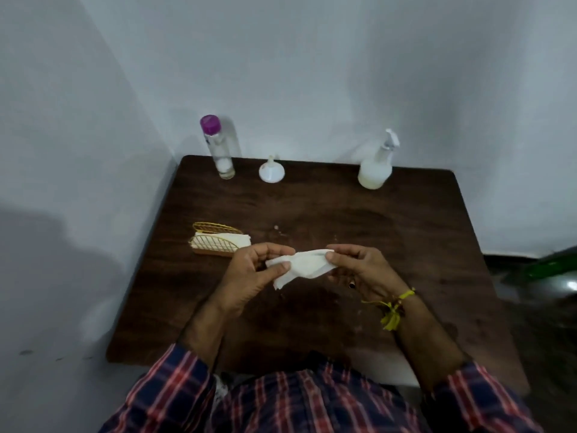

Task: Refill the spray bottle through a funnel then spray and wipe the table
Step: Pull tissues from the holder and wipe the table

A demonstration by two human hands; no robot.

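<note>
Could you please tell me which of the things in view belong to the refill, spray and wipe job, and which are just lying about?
Belonging to the job:
spray bottle
funnel
purple-capped bottle
tissue, held by left hand and right hand
napkin holder
table

Lying about:
green object at the right edge

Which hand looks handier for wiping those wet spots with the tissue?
Probably the right hand: both it and the left hand pinch the tissue, but the droplets lie centrally and its side is clear.
</note>
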